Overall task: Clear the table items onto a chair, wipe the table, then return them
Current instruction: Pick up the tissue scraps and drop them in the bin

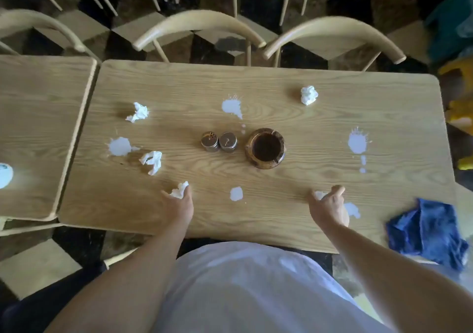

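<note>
Two hands are clutching crumpled tissues: left hand [179, 202] lying nearer the shakers [219, 142], right hand [330, 206] nearer the ashtray [265, 148].

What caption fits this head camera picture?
Both hands, left hand and right hand, grab crumpled tissues off a milk-splattered table.

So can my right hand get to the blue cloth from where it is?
Probably yes: the blue cloth lies beside the right hand with bare table between, though that hand already holds a tissue.
</note>
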Tool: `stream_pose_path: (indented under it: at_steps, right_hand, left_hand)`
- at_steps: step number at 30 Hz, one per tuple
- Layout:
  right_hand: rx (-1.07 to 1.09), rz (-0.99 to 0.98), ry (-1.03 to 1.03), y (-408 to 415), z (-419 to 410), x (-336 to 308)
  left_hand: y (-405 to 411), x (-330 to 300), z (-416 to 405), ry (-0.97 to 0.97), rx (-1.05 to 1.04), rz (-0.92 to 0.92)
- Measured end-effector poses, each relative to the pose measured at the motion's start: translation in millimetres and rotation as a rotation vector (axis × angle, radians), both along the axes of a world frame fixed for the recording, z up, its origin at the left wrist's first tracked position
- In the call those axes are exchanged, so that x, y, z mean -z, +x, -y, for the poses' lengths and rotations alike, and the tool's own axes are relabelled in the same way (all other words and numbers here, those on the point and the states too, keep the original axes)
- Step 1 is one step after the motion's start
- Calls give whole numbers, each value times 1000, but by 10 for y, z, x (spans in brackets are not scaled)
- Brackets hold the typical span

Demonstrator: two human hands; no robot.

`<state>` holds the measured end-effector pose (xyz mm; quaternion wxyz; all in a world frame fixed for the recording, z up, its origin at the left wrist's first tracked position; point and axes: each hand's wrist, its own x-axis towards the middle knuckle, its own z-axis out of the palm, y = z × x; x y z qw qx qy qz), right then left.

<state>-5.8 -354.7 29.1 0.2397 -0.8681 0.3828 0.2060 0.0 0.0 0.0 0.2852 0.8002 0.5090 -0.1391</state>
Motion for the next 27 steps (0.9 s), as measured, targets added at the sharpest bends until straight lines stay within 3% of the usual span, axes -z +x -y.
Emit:
stream_pose_path:
  at_steps: [6, 20, 27]
  right_hand:
    - [9, -52, 56, 125, -42, 109]
    - [-162, -75, -14, 214, 138, 239]
    - [-211, -12, 114, 354, 13, 179]
  left_hand:
    - [194, -110, 8, -31, 182, -120]
    - [293, 78, -312, -72, 199, -166]
    - [274, -174, -102, -146, 222, -9]
